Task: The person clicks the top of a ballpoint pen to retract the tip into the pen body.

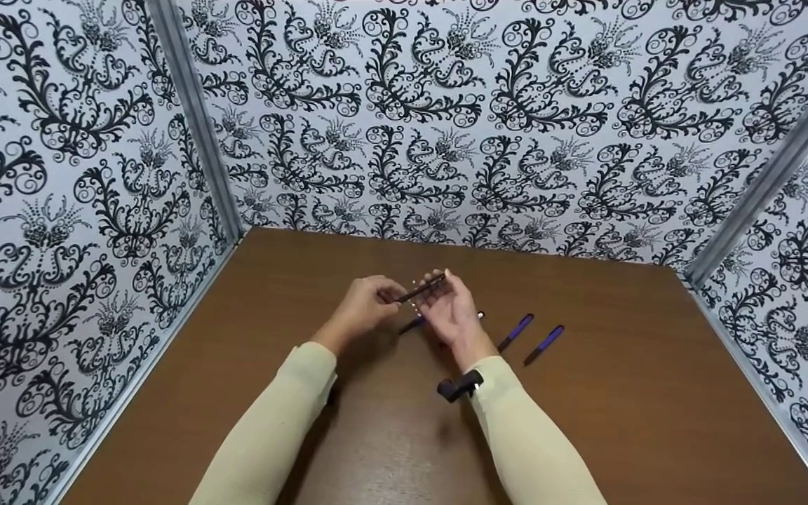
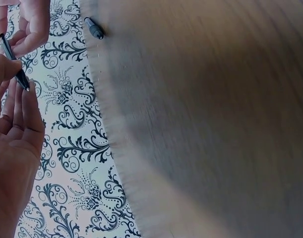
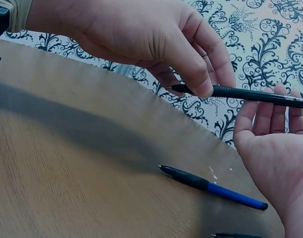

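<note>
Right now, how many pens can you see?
5 pens: one the left hand pinches, one partly behind the right hand, one mostly hidden by the right wrist, two on the table farther right. More could be hidden.

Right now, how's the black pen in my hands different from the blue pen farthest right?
The black pen looks dark along its visible length, while the blue pen is part blue, part dark. Your left hand pinches the black pen above the table; the blue pen lies on the table, untouched. Both are slim pens.
</note>
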`<state>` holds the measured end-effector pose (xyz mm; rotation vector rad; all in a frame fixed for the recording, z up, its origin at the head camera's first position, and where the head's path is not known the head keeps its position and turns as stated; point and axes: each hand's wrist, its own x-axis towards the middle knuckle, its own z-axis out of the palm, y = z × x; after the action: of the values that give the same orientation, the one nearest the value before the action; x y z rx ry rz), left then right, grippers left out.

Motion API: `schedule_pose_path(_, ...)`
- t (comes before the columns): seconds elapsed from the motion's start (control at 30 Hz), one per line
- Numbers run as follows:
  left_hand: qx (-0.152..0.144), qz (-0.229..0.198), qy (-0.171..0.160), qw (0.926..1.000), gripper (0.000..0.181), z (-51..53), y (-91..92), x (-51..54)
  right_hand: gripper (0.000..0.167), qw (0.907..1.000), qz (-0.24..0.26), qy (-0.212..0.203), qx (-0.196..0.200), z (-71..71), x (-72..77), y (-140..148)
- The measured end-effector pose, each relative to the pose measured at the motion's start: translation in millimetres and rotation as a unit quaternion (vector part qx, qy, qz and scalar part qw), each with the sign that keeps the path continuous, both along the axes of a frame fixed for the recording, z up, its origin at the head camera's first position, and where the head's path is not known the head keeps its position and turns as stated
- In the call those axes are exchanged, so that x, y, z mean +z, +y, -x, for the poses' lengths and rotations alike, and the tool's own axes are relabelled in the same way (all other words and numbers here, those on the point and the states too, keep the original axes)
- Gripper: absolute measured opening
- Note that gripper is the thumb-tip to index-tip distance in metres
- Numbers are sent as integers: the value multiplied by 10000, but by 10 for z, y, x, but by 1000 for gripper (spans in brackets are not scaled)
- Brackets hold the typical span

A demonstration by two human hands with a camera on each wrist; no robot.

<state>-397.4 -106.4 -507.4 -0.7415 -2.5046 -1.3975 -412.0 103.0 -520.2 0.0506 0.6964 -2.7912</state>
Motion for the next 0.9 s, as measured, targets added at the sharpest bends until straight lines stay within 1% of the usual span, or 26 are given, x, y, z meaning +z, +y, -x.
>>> schedule_pose_path(0.23, -21, 149, 106, 9998, 24, -28, 7, 18, 43, 9998, 103, 146, 50, -5, -7, -2)
schedule_pose_path(0.4, -34, 146, 105, 9998, 25, -32, 8, 19, 44, 9999, 43, 131, 20, -13, 4, -6)
schedule_pose_path(0.67, -15, 112, -45, 9999, 25, -39, 10, 12, 47, 9999, 51, 85, 42, -22, 25, 14)
schedule_pose_path(0.9, 68, 181, -172, 9997, 26, -10, 14, -4, 46, 10000, 25, 12, 26, -28, 31, 19)
